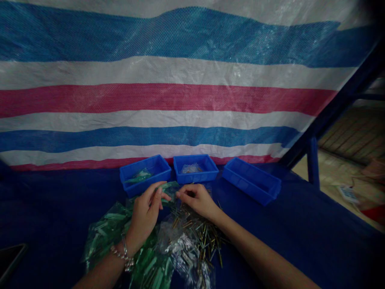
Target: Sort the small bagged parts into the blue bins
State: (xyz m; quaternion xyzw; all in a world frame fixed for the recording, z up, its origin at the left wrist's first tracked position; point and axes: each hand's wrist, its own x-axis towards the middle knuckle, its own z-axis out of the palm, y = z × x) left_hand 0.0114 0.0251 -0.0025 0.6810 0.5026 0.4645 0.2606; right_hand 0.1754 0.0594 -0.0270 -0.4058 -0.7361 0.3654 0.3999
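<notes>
The left hand (146, 214) and right hand (197, 199) are pinching their fingers together on a small green packet (169, 188), its contents being too dim to identify.

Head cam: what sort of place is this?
Likely a small workshop or warehouse sorting bench. Three blue bins line the back of a blue-covered table, loose brass pins and green-packaged parts are piled by both hands, and a striped tarp hangs as a backdrop.

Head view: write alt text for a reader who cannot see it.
Two bare hands, left hand and right hand, pinch a small green packet above piled green packets and brass pins on a blue table. Three blue bins line a striped tarp.
</notes>
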